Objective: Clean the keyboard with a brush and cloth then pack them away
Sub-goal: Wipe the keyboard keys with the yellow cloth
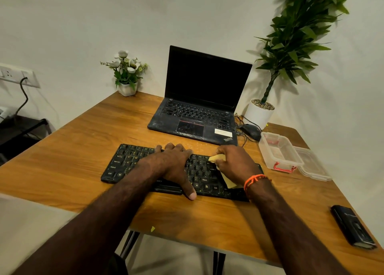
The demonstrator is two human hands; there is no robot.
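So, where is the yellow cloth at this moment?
In the head view, the yellow cloth lies on the right part of the black keyboard, held under the right hand. The clear plastic box stands further right.

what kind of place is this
Probably a home or small office desk: an open laptop and external keyboard sit on a wooden table against a plain wall, with a potted plant beside them.
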